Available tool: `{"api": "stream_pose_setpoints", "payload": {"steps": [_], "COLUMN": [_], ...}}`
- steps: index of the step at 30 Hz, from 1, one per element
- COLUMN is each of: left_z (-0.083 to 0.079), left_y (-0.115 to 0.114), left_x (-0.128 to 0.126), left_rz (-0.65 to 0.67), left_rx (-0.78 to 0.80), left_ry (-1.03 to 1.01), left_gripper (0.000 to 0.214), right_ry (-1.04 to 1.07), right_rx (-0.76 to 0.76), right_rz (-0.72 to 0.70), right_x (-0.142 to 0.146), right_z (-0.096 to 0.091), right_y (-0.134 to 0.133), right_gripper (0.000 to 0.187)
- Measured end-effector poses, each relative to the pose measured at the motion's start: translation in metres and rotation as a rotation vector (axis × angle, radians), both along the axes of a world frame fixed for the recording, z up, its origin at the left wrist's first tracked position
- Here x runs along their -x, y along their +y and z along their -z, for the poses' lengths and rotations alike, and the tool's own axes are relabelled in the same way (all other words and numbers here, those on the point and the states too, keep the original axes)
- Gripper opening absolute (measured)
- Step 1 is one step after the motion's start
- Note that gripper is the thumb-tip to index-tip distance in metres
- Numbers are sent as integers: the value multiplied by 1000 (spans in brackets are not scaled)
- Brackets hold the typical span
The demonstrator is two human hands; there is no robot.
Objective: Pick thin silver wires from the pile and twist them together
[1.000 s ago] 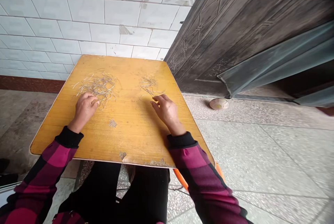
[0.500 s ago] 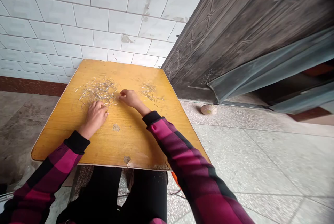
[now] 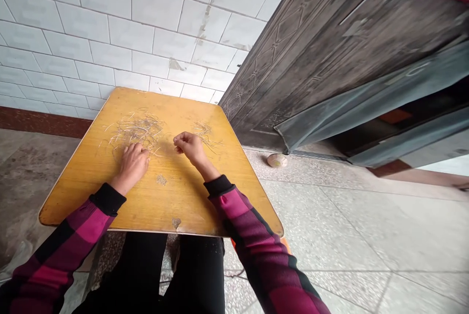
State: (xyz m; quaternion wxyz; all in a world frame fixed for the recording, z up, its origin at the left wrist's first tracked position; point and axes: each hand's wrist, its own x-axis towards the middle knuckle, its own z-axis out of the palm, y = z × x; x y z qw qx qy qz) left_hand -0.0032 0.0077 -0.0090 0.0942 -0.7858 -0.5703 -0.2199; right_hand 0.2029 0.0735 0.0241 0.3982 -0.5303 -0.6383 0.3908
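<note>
A big tangle of thin pale strands (image 3: 136,128) lies on the far left of the yellow wooden table (image 3: 183,201). A smaller bunch of strands (image 3: 205,132) lies to its right. My left hand (image 3: 132,165) rests at the near edge of the big tangle, fingers curled onto the strands. My right hand (image 3: 189,145) sits between the two heaps, its fingers pinched together; what they hold is too thin to make out.
A white tiled wall (image 3: 110,26) stands behind the table. A dark carved door (image 3: 330,45) runs along the right. A small round ball (image 3: 276,160) lies on the speckled floor by the door. The table top has chipped patches (image 3: 161,179).
My right hand went from the smaller bunch across to the big tangle, then drew back a little toward the middle with its fingers pinched. My left hand stayed at the tangle.
</note>
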Motion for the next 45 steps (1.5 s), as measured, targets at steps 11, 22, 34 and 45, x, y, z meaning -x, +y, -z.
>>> {"api": "stream_pose_setpoints", "payload": {"steps": [11, 22, 34, 45], "left_z": [2, 5, -26, -7], "left_y": [5, 16, 3, -5], "left_x": [2, 13, -4, -29], "left_rz": [-49, -59, 349, 500], "left_rx": [65, -46, 721, 852], "left_ry": [84, -256, -1316, -957], "left_gripper": [13, 12, 55, 24], "right_ry": [321, 449, 519, 558], "right_rx": [-41, -18, 537, 648], "right_rz": [151, 29, -78, -125], "right_x": [-36, -40, -78, -64], "right_z": [8, -4, 21, 41], "right_y": [-13, -24, -114, -171], "right_gripper": [36, 32, 31, 37]}}
